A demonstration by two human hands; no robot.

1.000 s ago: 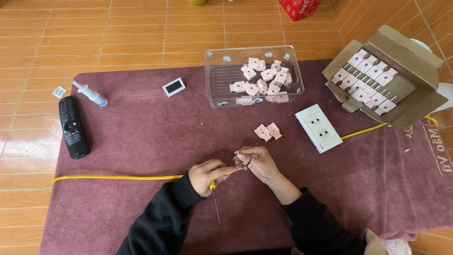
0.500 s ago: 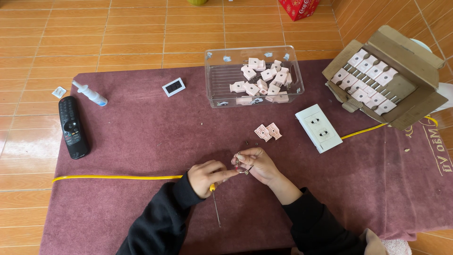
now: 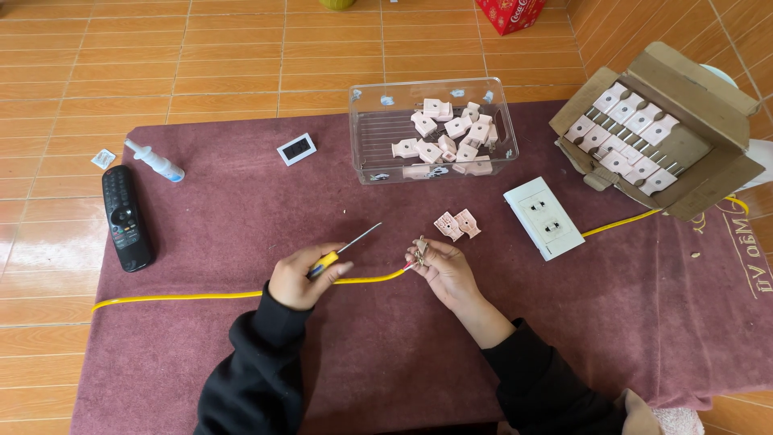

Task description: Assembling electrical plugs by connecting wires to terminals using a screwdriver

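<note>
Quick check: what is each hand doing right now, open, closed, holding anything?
Left hand: closed on a yellow-handled screwdriver.
Right hand: closed, fingers pinching a small plug part at the yellow cable end.

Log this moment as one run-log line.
left hand: holds screwdriver | right hand: pinches plug part at yellow cable end | surface: maroon mat

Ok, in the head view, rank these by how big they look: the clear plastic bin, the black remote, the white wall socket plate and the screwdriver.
1. Clear plastic bin, clearly largest.
2. Black remote and white socket plate: about alike, the remote longer, the plate wider.
3. Screwdriver, smallest showing, though the left hand hides most of its yellow handle.
</note>
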